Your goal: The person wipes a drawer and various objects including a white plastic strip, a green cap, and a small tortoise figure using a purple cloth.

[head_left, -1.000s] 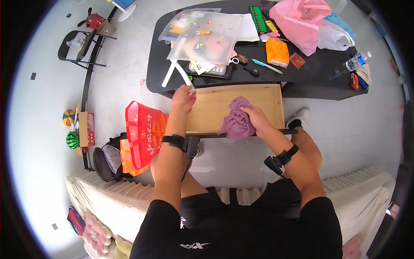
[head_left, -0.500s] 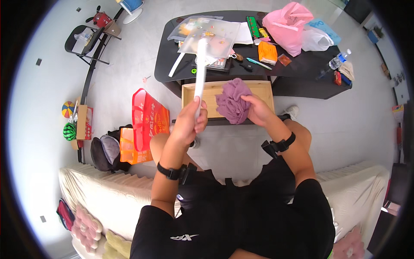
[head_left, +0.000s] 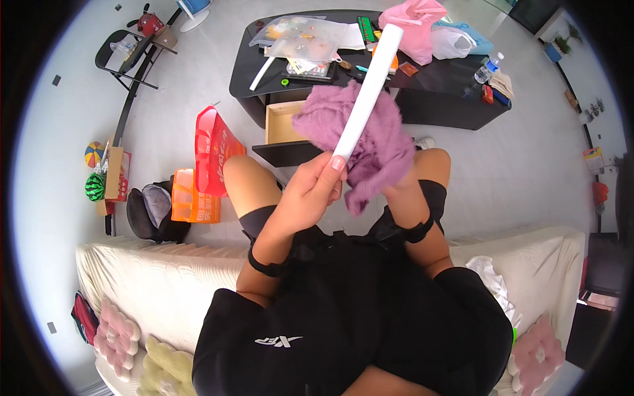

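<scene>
Head view, looking straight down over a seated person in black clothes on a cream sofa [head_left: 165,290].

Left hand [head_left: 307,195] raised in the middle of the picture, grip closed around the near end of a long white tube [head_left: 367,89], thumb nail up against it. Tube slanting away and to the right, its far end reaching over the dark tabletop [head_left: 456,76].

Right hand [head_left: 396,188] just right of the left hand, mostly hidden under a crumpled purple cloth [head_left: 380,142]. Cloth bunched over the fingers and hanging from them, so grip taken as closed on it, though fingers themselves out of sight. Cloth lying just behind the tube, the two overlapping, held above the bare knees. Black wrist bands on both forearms.

Beyond the knees, an open wooden drawer [head_left: 281,125] pulled out from the low black table, partly covered by the cloth.

On the tabletop, far side: a clear plastic bag [head_left: 304,36] of small items at the left, a second white tube [head_left: 262,72] lying beside it, a pink plastic bag [head_left: 416,30] and a pale bag to the right, a water bottle [head_left: 484,69] near the right end.

On the floor to the left: a red shopping bag [head_left: 211,155] standing open, an orange bag [head_left: 188,201] near it, a dark backpack [head_left: 148,214] further left, a folding chair [head_left: 132,53] at far left, coloured balls by the wall.

Pink flower-shaped cushions [head_left: 115,333] at the near left and near right corners of the sofa.
</scene>
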`<state>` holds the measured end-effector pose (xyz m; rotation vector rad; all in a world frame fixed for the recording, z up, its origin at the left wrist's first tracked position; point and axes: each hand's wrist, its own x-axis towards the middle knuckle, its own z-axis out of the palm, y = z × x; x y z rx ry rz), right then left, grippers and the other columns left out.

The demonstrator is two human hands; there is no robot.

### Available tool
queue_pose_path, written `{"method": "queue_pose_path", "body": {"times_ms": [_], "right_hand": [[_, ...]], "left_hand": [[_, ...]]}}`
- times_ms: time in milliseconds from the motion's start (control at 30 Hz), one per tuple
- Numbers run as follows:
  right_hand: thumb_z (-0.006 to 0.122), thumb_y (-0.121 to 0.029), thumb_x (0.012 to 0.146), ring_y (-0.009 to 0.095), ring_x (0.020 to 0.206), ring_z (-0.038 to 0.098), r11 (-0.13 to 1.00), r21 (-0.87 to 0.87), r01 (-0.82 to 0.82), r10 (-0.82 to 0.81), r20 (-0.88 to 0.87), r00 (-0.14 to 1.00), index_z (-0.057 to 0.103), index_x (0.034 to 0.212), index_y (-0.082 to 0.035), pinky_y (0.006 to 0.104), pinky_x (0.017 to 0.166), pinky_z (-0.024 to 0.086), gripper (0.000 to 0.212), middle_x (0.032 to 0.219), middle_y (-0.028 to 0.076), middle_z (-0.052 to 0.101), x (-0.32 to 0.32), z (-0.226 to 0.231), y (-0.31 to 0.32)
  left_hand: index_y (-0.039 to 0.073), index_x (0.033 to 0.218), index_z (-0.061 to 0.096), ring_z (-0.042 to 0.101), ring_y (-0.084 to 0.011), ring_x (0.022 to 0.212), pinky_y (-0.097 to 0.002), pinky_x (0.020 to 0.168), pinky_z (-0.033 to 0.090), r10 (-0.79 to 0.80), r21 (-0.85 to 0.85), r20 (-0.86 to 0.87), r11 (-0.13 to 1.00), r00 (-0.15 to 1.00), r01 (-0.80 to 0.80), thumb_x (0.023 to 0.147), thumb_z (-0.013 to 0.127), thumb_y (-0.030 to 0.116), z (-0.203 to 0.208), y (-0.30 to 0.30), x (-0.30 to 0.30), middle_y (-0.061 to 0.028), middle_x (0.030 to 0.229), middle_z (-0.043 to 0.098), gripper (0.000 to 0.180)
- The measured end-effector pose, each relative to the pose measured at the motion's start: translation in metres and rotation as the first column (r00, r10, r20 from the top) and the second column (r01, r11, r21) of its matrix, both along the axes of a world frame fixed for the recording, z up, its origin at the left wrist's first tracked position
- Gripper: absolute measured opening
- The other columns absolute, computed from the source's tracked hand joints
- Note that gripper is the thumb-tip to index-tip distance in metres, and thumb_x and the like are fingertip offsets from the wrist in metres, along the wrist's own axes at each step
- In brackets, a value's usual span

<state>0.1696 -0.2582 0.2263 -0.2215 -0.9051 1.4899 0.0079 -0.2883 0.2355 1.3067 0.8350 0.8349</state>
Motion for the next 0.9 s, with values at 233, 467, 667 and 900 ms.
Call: {"method": "queue_pose_path", "body": {"times_ms": [233,467,667,900], "right_hand": [[0.065,0.002,0.078,0.014,0.116,0.048,0.984,-0.162,0.078,-0.031,0.275,0.961,0.034,0.137,-0.004,0.0264,0.097,0.039,0.067,0.128,0.009,0.048,-0.014,-0.023,-0.028],[0.058,0.006,0.082,0.015,0.104,0.057,0.975,-0.131,0.182,-0.141,0.268,0.953,0.041,0.128,-0.001,0.0273,0.090,0.047,0.050,0.115,0.009,0.057,-0.018,-0.024,-0.022],[0.047,-0.011,0.094,0.017,0.090,0.062,0.931,-0.338,0.139,-0.181,-0.095,0.979,0.052,0.115,0.001,0.0295,0.080,0.052,0.025,0.104,0.012,0.061,-0.009,-0.026,-0.002],[0.048,-0.025,0.095,0.017,0.076,0.063,0.909,-0.410,0.080,-0.199,-0.255,0.946,0.057,0.108,-0.003,0.0299,0.064,0.052,0.027,0.091,0.009,0.063,0.027,-0.020,0.013]], "left_hand": [[-0.007,0.084,0.057,0.061,-0.0315,0.065,-0.0383,0.060,0.046,0.104,0.273,-0.348,0.962,0.932,-0.006,0.089,0.047,0.011,-0.020,-0.015,0.011,-0.0204,0.070,0.061,0.021],[-0.006,0.083,0.058,0.058,-0.0442,0.069,-0.0458,0.059,0.045,0.127,0.420,-0.407,0.905,0.905,0.061,0.085,0.049,0.008,-0.028,-0.017,0.008,-0.0273,0.070,0.058,0.017],[-0.003,0.079,0.053,0.055,-0.0454,0.061,-0.0482,0.053,0.042,0.204,0.464,-0.469,0.885,0.859,0.044,0.092,0.051,0.017,-0.017,-0.020,0.015,-0.0256,0.063,0.055,0.024],[0.000,0.078,0.050,0.053,-0.0412,0.051,-0.0477,0.046,0.039,0.258,0.575,-0.556,0.806,0.790,0.141,0.093,0.053,0.021,-0.022,-0.029,0.016,-0.0210,0.052,0.050,0.026]]}}
